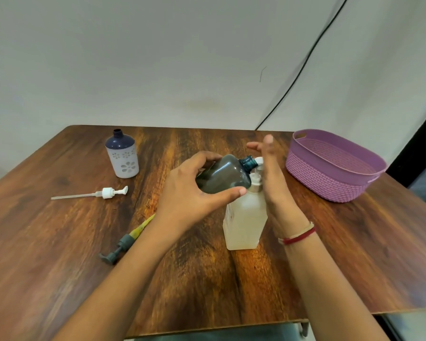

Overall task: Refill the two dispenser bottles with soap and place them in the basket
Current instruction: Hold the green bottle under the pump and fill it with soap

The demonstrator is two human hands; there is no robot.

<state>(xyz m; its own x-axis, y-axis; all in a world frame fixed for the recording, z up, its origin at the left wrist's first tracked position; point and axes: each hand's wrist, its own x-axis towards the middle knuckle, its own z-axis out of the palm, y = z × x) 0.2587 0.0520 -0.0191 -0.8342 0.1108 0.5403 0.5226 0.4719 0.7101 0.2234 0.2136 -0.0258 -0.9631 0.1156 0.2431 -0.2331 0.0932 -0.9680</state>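
My left hand [192, 190] grips a dark translucent dispenser bottle [225, 174], tilted with its open teal neck pointing right at the white pump nozzle of a large pale soap bottle [246, 222] standing mid-table. My right hand [268, 178] is upright beside that pump, fingers straight, its palm against the pump head. A second dispenser bottle [123, 153], white with a navy top and flower cut-outs, stands uncapped at the back left. A purple basket [335, 166] sits at the back right with nothing visible inside.
A white pump with a long tube [103, 193] lies on the wooden table [59, 242] left of centre. A grey pump with a yellowish tube [126, 241] lies nearer the front. A black cable [303, 70] runs down the wall behind.
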